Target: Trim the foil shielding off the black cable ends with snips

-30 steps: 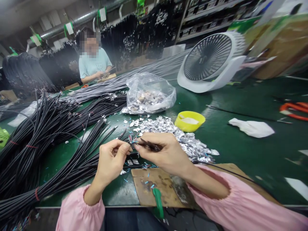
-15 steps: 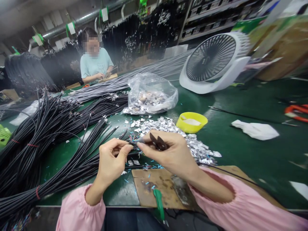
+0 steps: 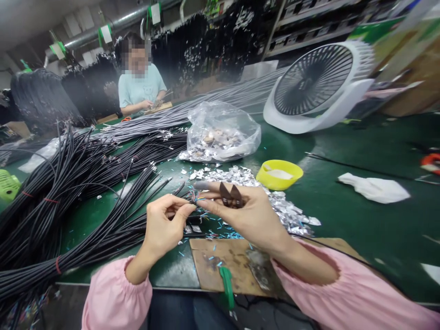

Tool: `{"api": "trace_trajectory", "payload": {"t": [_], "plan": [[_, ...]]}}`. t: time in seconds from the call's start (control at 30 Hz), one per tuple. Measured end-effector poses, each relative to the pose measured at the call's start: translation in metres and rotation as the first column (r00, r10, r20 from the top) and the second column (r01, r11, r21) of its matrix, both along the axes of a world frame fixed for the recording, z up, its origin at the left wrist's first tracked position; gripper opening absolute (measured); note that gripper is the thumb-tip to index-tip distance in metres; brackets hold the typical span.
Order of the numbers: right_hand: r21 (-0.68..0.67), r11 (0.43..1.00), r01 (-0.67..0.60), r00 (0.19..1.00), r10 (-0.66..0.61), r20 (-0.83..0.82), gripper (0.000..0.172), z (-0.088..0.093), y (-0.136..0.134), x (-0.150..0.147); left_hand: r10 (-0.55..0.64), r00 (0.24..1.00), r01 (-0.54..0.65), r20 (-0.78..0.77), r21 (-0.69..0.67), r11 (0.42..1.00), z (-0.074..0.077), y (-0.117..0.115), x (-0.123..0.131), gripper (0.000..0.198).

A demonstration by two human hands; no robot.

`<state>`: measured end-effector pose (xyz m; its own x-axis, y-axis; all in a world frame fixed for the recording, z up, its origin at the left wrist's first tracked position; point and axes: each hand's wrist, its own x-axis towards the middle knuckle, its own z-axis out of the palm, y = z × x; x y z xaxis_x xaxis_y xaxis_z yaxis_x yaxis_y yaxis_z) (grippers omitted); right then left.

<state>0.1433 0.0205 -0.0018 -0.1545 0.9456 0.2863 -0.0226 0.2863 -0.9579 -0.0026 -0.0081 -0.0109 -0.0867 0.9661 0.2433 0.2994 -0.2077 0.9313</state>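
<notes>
In the head view, my left hand [image 3: 165, 224] is closed in a pinch on the end of a black cable [image 3: 194, 202]. Thin coloured wires [image 3: 198, 197] fan out from that end. My right hand [image 3: 254, 215] holds dark wire cutters [image 3: 231, 196] in its palm, jaws upward and parted. Its thumb and index finger are spread apart beside the wires; whether they touch them I cannot tell. The cutters' handles are hidden by the hand. Below and behind both hands lie silvery foil scraps [image 3: 288, 215] and small blue clippings [image 3: 233, 234].
Bundles of black cable [image 3: 85, 169] fill the left side. Behind the scraps stand a clear plastic bag [image 3: 223, 133], a yellow bowl [image 3: 279, 175] and a white fan [image 3: 309, 91]. A stained board [image 3: 220, 256] lies at the front edge. A co-worker [image 3: 142, 91] sits across the table.
My right index finger has lifted away from the thumb, and the coloured wires show more clearly. The cutters' jaws have turned more upright. The whole view has shifted slightly.
</notes>
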Motion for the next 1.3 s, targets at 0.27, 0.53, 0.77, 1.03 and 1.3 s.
{"api": "trace_trajectory", "payload": {"t": [0.27, 0.53, 0.77, 1.03, 1.3], "plan": [[0.278, 0.955, 0.108, 0.963, -0.170, 0.211, 0.023, -0.018, 0.004, -0.001, 0.106, 0.988, -0.103, -0.114, 0.036, 0.994, -0.014, 0.000, 0.013, 0.022], [0.247, 0.964, 0.101, 0.950, -0.167, 0.265, 0.029, -0.025, 0.011, 0.000, 0.168, 0.981, -0.179, -0.101, -0.106, 0.978, -0.012, 0.026, -0.016, 0.039], [0.261, 0.955, 0.143, 0.923, -0.224, 0.313, 0.036, -0.013, 0.009, 0.000, 0.235, 0.746, -0.335, -0.623, -0.046, 0.941, -0.035, 0.049, -0.056, 0.009], [0.251, 0.968, 0.015, 0.903, -0.121, 0.412, 0.031, -0.010, 0.028, -0.012, 0.216, 0.764, -0.227, -0.608, 0.061, 0.972, -0.025, 0.062, -0.039, 0.014], [0.145, 0.977, 0.155, 0.882, -0.203, 0.426, 0.051, -0.005, 0.051, -0.021, 0.112, 0.811, -0.023, -0.574, 0.160, 0.987, 0.005, 0.057, -0.022, 0.012]]}}
